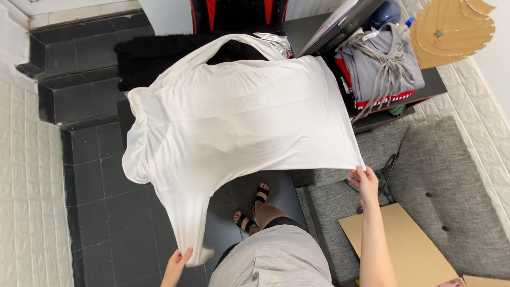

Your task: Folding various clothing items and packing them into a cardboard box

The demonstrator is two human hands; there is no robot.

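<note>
1 white shirt (239, 122) hangs spread out in the air in front of the person, stretched between 2 hands above the dark tiled floor (106, 212) and partly over the black counter (404, 101). The left hand (178, 261) is low at the bottom edge of the view, fingers curled shut around the narrow lower end of the shirt, with the forearm rising from below. The right hand (364, 183) is held higher and well apart from the left, arm stretched forward from the lower right, fingers pinched closed on the shirt's right corner so the cloth pulls taut along that edge. The shirt sags into folds on its left side. On the counter behind it lies 1 grey hoodie (380, 64) with long drawstrings, resting on red and black cloth, and 1 black garment (149, 56) lies at the far left of the counter. Below the right hand sits 1 grey sofa (441, 180) with 1 flat piece of brown cardboard (398, 244) lying on it. 2 feet in black sandals (254, 207) stand on the floor beneath the shirt. White brick-pattern walls (26, 186) flank the scene.
</note>
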